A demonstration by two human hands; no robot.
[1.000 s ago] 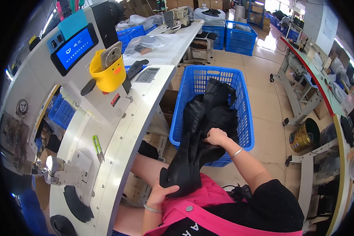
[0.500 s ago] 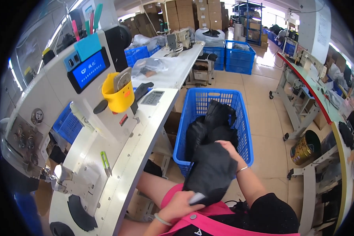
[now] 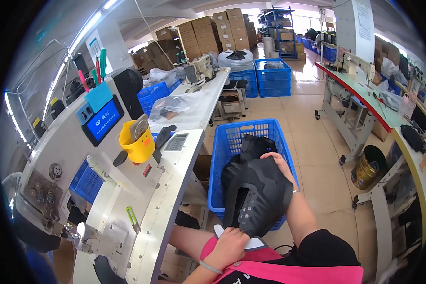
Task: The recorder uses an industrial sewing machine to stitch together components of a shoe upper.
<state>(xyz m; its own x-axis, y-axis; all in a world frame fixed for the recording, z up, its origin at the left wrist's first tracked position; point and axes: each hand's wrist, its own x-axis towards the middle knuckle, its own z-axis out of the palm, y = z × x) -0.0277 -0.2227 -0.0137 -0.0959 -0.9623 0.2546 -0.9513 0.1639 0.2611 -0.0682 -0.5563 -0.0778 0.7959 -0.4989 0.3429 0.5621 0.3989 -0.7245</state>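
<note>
A black shoe upper [image 3: 265, 199] is stretched between my hands above my lap, its eyelet strip and long opening facing up. My left hand [image 3: 230, 247] closes on its near end, where white lining edges [image 3: 254, 244] stick out on both sides. At the far right end, my right hand [image 3: 278, 163] grips the edge, fingers curled over it. Right behind it stands a blue plastic basket [image 3: 212, 189] holding more black pieces [image 3: 256, 146], partly covered by the upper.
On my left is a sewing machine [image 3: 92, 239] on a white table [image 3: 163, 199], with green thread snips [image 3: 133, 218] and a yellow cup [image 3: 136, 142]. Blue crates [image 3: 273, 78] stand farther back. To the right are another machine table [image 3: 359, 90] and a metal bin [image 3: 368, 168].
The upper has turned over and spread, so its eyelets and opening now show. My right hand has risen slightly; the left stays at the near end. The view has swung slightly right.
</note>
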